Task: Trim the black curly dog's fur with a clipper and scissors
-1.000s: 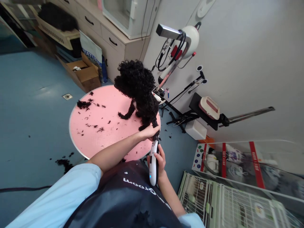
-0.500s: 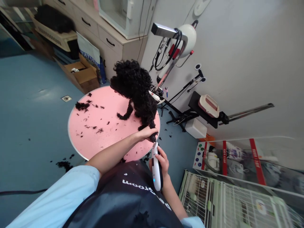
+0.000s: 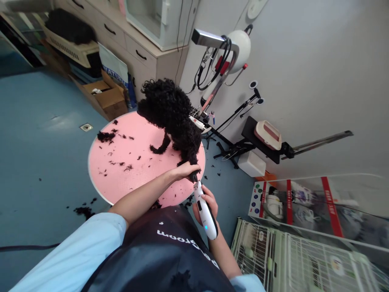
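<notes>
A curly black dog (image 3: pixel 170 109) sits on a round pink grooming table (image 3: pixel 121 182) strewn with tufts of cut black hair (image 3: pixel 106 136). Near the table's right edge, my left hand (image 3: pixel 186 169) is closed around one of the dog's front legs, with the paw poking out below it. White hair clippers (image 3: pixel 206 213) with a lit blue light are gripped in my right hand (image 3: pixel 209 201). Their blade end points up at the paw, close to it; whether it touches I cannot tell.
A steel grooming arm (image 3: pixel 217 38) with looped black leads rises behind the dog. Wire cages (image 3: pixel 306 259) stand at lower right. An open cardboard box (image 3: pixel 112 103) is at the table's far left. Cut hair also lies on the blue floor (image 3: pixel 45 150).
The clippers have tilted, their rear end swinging right and slightly up. The dog's head has shifted a little to the left. My left hand keeps its hold on the leg.
</notes>
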{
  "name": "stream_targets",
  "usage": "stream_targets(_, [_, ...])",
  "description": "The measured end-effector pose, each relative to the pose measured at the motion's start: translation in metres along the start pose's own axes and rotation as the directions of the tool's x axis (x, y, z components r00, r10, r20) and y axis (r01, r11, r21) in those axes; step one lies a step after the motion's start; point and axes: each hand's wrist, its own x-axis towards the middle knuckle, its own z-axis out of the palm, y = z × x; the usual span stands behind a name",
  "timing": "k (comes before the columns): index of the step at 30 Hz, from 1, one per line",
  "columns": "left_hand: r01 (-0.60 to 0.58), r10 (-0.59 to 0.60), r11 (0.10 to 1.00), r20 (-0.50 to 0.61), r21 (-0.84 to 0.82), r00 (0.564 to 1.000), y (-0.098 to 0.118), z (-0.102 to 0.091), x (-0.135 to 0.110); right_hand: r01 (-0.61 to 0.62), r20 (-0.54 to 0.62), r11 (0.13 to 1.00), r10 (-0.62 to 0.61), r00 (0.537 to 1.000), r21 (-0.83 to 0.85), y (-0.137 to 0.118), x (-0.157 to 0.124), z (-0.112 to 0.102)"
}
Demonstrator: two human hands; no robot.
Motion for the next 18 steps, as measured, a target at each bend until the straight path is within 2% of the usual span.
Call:
stream_targets(2, [-0.022,0.022,1.000,-0.009,0.007,1.000,-0.002,-0.002,0.001,-0.028,0.027,0.999,0.028,0.999,0.029,-0.003,0.006,-0.002])
stream_targets(5, [-0.059,0.062,0.997,-0.056,0.050,0.996,-0.005,-0.005,0.004,-0.123,0.086,0.980,0.111,0.990,0.158,-0.010,0.011,-0.003])
stream_targets(9, [-0.126,0.128,0.990,-0.033,0.058,0.991,-0.007,-0.006,0.007,-0.223,-0.082,0.958,0.241,0.967,0.183,-0.018,0.012,0.000])
stream_targets(13, [-0.100,0.104,0.993,-0.062,0.071,0.993,-0.007,-0.004,0.007,-0.333,-0.168,0.918,0.371,0.913,0.215,-0.021,0.013,0.009])
stream_targets(15, [-0.084,0.091,0.993,-0.078,0.086,0.993,-0.004,-0.003,0.007,-0.394,-0.179,0.879,0.447,0.876,0.269,-0.021,0.011,0.013])
stream_targets(18, [-0.121,0.129,0.988,-0.086,0.096,0.988,0.001,-0.004,0.005,-0.472,-0.173,0.802,0.557,0.813,0.366,-0.021,0.007,0.017])
